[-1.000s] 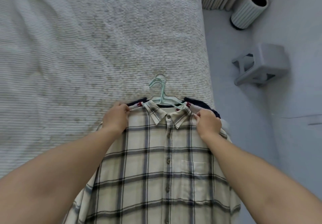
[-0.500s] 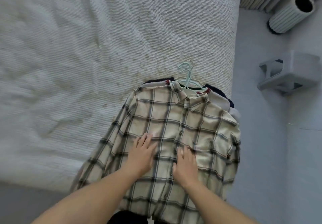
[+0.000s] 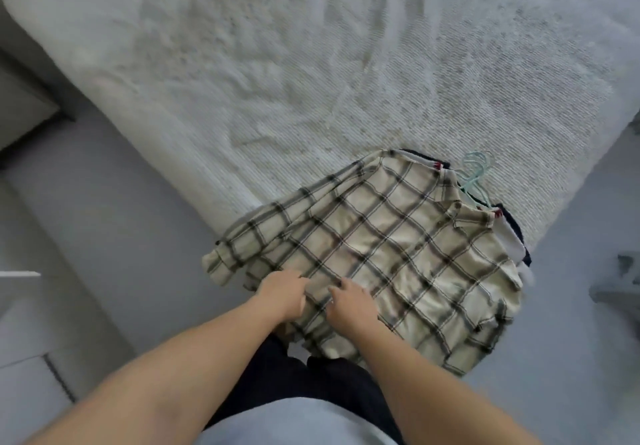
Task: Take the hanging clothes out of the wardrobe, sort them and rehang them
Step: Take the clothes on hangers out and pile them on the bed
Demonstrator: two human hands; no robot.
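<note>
Now plaid shirt [image 3: 391,250] on bed [image 3: 311,63], hem bunched under both hands' fingers [image 3: 298,280]

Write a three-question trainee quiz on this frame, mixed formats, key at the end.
1. True or false: the plaid shirt lies on top of the pile of clothes at the corner of the bed.
2. Multiple choice: where are the mint-green hanger hooks? A) beyond the shirt's collar, on the bed; B) on the floor; C) in the left hand.
3. Fill in: both the left hand and the right hand are at the shirt's ____ edge.

Key: 1 true; 2 A; 3 lower (hem). The left hand's grip has its fingers curled into the fabric; the right hand's grip cannot be made out.
</note>
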